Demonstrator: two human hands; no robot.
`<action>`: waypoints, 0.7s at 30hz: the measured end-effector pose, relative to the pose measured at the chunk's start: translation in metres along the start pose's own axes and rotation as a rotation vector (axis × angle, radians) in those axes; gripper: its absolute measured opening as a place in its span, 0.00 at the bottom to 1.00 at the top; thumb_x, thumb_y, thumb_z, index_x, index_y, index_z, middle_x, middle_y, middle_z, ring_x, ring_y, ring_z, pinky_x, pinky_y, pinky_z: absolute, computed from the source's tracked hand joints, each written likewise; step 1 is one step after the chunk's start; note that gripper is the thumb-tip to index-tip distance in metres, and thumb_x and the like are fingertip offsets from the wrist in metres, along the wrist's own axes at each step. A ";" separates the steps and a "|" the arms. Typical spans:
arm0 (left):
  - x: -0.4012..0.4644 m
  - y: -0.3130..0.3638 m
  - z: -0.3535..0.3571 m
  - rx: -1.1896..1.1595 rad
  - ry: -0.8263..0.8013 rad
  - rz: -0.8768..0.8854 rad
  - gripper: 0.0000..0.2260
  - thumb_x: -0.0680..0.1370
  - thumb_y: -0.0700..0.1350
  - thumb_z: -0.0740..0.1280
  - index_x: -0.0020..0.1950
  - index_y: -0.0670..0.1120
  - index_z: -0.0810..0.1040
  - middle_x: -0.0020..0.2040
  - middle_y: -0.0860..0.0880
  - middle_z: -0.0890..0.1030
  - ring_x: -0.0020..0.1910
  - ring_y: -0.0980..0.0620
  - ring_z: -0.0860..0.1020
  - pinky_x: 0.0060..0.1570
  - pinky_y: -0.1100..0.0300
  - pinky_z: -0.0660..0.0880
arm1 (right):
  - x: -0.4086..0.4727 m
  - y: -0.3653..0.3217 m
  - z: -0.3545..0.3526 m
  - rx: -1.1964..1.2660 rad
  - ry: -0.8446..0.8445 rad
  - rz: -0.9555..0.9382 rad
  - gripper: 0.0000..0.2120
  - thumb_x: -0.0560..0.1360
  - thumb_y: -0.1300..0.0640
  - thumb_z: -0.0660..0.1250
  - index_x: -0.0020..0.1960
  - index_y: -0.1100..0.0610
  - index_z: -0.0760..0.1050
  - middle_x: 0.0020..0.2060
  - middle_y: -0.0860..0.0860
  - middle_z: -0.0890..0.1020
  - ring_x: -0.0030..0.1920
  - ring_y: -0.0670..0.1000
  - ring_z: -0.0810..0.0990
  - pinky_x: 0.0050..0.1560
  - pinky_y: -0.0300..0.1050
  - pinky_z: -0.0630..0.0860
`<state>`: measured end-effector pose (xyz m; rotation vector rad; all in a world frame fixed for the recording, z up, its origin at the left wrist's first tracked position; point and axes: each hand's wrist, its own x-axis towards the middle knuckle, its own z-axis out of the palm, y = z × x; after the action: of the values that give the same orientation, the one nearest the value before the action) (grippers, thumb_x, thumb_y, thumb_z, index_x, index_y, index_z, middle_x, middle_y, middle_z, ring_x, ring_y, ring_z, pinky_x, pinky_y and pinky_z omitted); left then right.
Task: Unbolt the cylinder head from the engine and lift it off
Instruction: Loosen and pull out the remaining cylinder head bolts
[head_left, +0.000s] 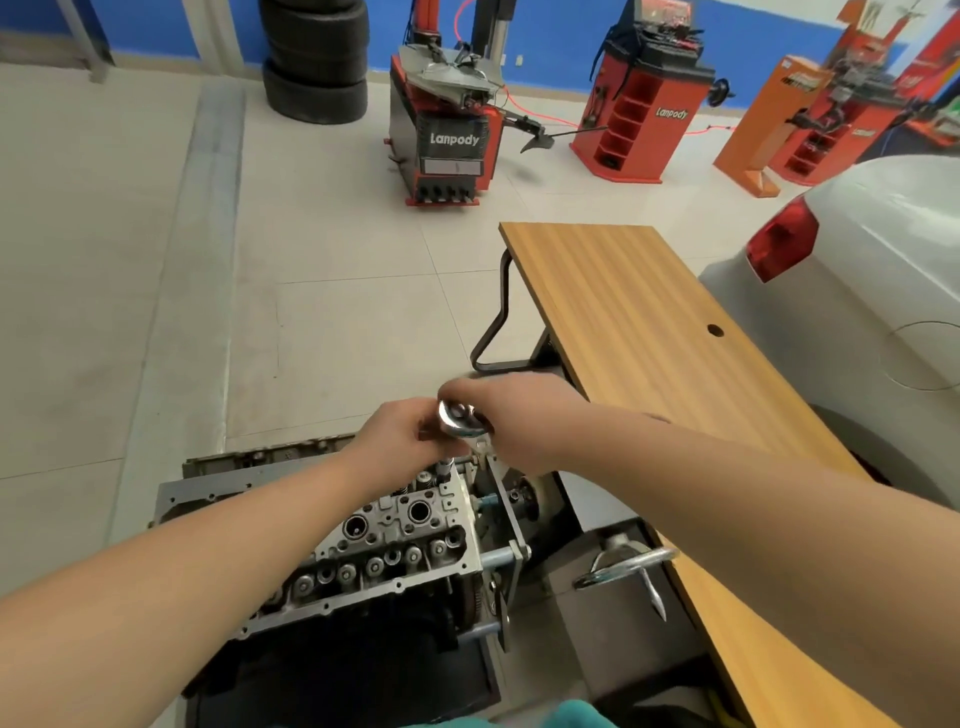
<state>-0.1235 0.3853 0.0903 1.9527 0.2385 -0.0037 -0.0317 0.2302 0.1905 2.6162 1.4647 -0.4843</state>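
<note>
Car (862, 291): one white car, at the right, beside the worktop
Worktop (649, 332): one long wooden worktop, just right of the engine, with nothing seen on the part in view
Engine (332, 587): one, sitting on its stand (511, 561) in front of the person
Cylinder head (384, 540): one, on top of the engine, not lifted off yet
Tyres (314, 57): one stack by the blue wall, three or so
Red shop machines (449, 135): three seen along the far wall
Ratchet (460, 418): one shiny ratchet, standing up over the far end of the head, its shaft reaching down into it
Left hand (400, 434): its grip is curled round the ratchet top
Right hand (514, 415): blurry; it seems to hold the ratchet from the other side
How far: I think the bolts are only being loosened now; the lift is all left to do
</note>
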 end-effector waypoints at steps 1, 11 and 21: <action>-0.001 0.000 0.001 0.003 -0.039 -0.001 0.11 0.79 0.41 0.76 0.55 0.56 0.82 0.44 0.57 0.87 0.43 0.58 0.85 0.44 0.64 0.78 | 0.004 0.002 -0.005 -0.081 -0.006 -0.046 0.32 0.73 0.69 0.64 0.69 0.41 0.66 0.50 0.47 0.81 0.46 0.56 0.80 0.41 0.51 0.79; -0.002 -0.011 0.002 0.039 0.008 0.063 0.13 0.80 0.42 0.74 0.57 0.60 0.85 0.48 0.57 0.88 0.46 0.57 0.85 0.52 0.54 0.81 | 0.007 -0.010 -0.005 -0.053 -0.037 0.163 0.10 0.77 0.57 0.70 0.58 0.54 0.76 0.42 0.50 0.80 0.38 0.51 0.80 0.34 0.46 0.76; 0.000 -0.010 0.006 0.012 -0.038 0.044 0.12 0.79 0.42 0.75 0.55 0.60 0.83 0.45 0.58 0.87 0.43 0.57 0.85 0.47 0.58 0.79 | 0.004 -0.014 -0.010 -0.213 -0.008 0.039 0.15 0.75 0.64 0.66 0.55 0.48 0.68 0.42 0.47 0.78 0.39 0.51 0.77 0.37 0.47 0.69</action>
<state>-0.1250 0.3837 0.0790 1.9676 0.1708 -0.0134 -0.0396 0.2432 0.1994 2.4677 1.3770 -0.3151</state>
